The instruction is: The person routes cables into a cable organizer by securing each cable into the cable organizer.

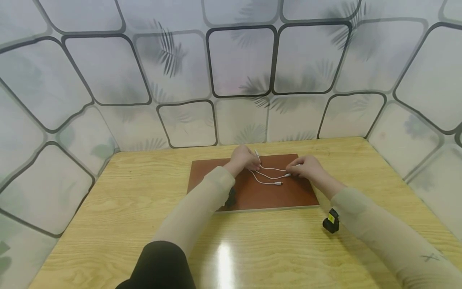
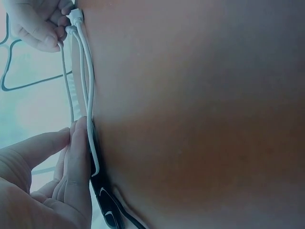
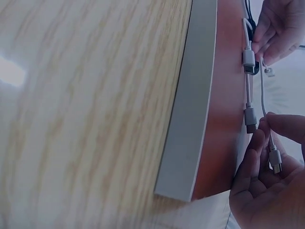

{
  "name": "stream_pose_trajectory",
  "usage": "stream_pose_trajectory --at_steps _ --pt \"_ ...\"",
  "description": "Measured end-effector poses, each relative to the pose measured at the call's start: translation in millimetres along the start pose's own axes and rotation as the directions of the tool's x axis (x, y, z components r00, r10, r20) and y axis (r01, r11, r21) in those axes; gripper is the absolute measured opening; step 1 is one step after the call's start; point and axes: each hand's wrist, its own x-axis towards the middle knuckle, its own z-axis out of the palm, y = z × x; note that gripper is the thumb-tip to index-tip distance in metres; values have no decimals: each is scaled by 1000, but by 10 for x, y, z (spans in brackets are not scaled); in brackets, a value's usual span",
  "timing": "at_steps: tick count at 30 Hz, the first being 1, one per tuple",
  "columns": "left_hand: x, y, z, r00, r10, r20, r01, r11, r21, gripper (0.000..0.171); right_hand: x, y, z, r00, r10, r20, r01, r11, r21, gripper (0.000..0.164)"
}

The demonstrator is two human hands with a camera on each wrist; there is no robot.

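Observation:
A white charging cable (image 1: 268,183) with several thin branches lies over a brown board (image 1: 285,196). My left hand (image 1: 247,157) pinches it between thumb and fingertips near the board's far edge, with a white plug (image 1: 257,153) standing up beside the fingers. My right hand (image 1: 304,166), at the board's right side, pinches one branch (image 3: 263,90); its plug (image 3: 275,160) hangs past the fingertips in the right wrist view. Two other branches end in plugs (image 3: 249,58) over the board. A black piece with a dark cord (image 2: 106,200) is beside the left fingers.
The board's pale front edge (image 3: 186,114) is raised above the wooden table (image 1: 144,192). A patterned curtain (image 1: 242,116) closes off the back and sides. A black wrist camera (image 1: 331,220) hangs under the right sleeve.

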Motion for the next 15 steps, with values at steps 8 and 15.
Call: stream_pose_trajectory --at_steps 8,15 --pt "-29 -9 -6 1000 -11 -20 10 1000 -11 12 19 -47 20 1000 16 17 -16 1000 1 28" --pt "-42 -11 -20 1000 10 -17 -10 1000 -2 14 27 -53 22 1000 10 21 -10 1000 -4 28"
